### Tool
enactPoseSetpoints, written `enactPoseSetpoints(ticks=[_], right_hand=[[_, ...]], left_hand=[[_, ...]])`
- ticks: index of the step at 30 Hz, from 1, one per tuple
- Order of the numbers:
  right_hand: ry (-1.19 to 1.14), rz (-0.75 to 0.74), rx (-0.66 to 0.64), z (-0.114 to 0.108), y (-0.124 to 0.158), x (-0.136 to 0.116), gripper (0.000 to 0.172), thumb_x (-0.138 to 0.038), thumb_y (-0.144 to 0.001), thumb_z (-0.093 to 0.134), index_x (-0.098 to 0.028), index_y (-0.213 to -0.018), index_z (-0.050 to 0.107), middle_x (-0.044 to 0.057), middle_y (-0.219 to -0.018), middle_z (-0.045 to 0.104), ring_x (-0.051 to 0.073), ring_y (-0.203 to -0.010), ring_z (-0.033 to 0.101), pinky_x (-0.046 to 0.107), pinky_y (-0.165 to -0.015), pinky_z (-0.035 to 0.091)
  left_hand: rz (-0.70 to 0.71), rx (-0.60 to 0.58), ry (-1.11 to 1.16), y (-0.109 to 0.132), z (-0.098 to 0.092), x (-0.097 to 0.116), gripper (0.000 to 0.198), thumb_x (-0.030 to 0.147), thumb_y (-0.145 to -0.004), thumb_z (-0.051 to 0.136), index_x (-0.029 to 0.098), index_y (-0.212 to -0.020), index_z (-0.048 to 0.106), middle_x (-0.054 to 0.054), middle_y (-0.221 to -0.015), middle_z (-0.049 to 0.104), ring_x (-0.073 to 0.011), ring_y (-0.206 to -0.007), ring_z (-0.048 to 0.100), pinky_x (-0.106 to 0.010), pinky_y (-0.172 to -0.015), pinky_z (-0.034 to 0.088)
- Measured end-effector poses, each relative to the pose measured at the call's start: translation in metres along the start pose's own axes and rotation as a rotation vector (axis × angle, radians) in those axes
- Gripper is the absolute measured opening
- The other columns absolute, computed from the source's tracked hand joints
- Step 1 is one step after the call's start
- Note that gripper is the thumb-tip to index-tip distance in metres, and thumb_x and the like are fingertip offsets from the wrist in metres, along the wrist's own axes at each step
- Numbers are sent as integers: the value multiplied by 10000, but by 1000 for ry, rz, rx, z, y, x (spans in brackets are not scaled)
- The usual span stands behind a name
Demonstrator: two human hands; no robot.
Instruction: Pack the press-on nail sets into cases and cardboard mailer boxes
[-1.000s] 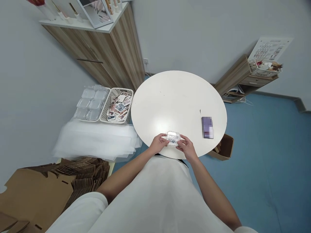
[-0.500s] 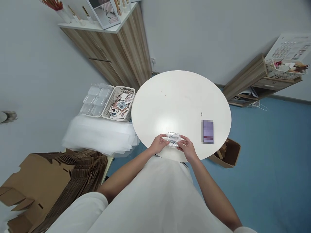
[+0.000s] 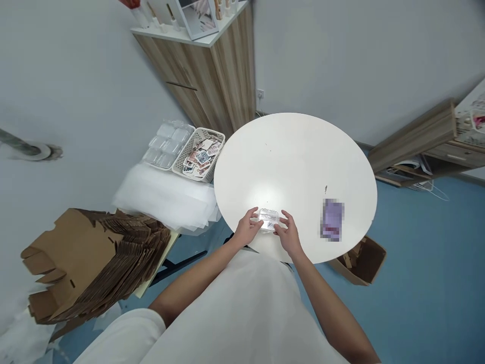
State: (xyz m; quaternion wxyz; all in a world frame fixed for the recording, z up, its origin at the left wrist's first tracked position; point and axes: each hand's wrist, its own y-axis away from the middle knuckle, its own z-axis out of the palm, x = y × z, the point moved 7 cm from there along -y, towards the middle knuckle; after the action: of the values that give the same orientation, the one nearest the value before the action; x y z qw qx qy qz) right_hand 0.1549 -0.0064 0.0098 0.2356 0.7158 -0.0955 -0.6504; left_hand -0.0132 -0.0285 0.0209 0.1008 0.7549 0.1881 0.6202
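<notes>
1. Clear case: near edge of the white oval worktop, straight in front of the person, between both hands. Something printed or dark inside; too small to read.
2. Left hand: at the case's left side, thumb tip on its near left part, fingers bent toward the far left corner.
3. Right hand: mirrors that on the right, thumb at the near right part, index finger bent and spread off the far right corner.
4. Grip, both sides: thumbs in contact, fingers curved and part-spread. Can't tell whether either hand is clamping the case or just resting on it.
5. Purple item: pixelated, flat on the worktop, right of the hands, well apart. Small dark mark just beyond it.
6. White basket: beside the worktop's left edge, loaded with printed cards. Stacked clear containers just left of it.
7. White sheets: piled on the near side of those two.
8. Folded brown cardboard: big stack, lower left.
9. Open carton: on the blue floor, by the worktop's right edge, cardboard pieces inside.
</notes>
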Motion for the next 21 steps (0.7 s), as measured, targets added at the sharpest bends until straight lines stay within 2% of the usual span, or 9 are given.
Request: enactPoseSetpoints(ticks=[4, 7, 10, 13, 17, 21], right_hand=[[223, -138, -55, 18, -2, -16, 565, -386, -751, 506, -326, -1277, 308, 74, -1311, 377, 109, -626, 552, 387, -758, 471], [275, -218, -117, 39, -4, -27, 435, -394, -773, 484, -332, -1201, 434, 51, -1373, 310, 136, -707, 559, 383, -787, 444], [254, -215, -165, 59, -10, -33, 374, -407, -766, 501, -319, -1129, 511, 45, -1387, 296, 148, -749, 564, 370, -772, 449], [212, -209, -182, 77, -20, -38, 426, -399, -739, 546, -304, -1150, 495, 61, -1382, 306, 137, -732, 572, 358, -752, 472], [218, -274, -258, 108, -35, -45, 614, -358, -655, 650, -313, -1225, 426, 52, -1413, 241, 177, -911, 571, 372, -851, 458], [362, -366, -250, 134, -60, -48, 567, -343, -723, 583, -290, -1255, 392, 58, -1407, 254, 216, -1081, 497, 401, -888, 443]], left_hand=[[-77, 117, -9, -6, -21, -5, 471, 411, -732, 569, 228, -1153, 463, -37, -917, 573, -98, -601, 518, -247, -609, 411], [-109, 184, 52, -14, -39, -11, 416, 390, -714, 593, 199, -1073, 506, -24, -840, 576, -93, -571, 503, -239, -588, 399], [-90, 177, 132, -22, -54, -15, 409, 378, -708, 603, 196, -1060, 502, -23, -840, 575, -82, -563, 505, -233, -587, 400], [-44, 156, 174, -31, -72, -17, 436, 390, -722, 589, 212, -1101, 467, -24, -863, 583, -74, -555, 510, -224, -570, 401], [20, 176, 133, -44, -102, -20, 324, 405, -753, 548, 198, -1001, 523, -35, -879, 591, -88, -608, 535, -229, -597, 420], [68, 130, 96, -62, -130, -24, 274, 384, -772, 524, 188, -960, 564, -53, -926, 591, -144, -806, 566, -273, -716, 450]])
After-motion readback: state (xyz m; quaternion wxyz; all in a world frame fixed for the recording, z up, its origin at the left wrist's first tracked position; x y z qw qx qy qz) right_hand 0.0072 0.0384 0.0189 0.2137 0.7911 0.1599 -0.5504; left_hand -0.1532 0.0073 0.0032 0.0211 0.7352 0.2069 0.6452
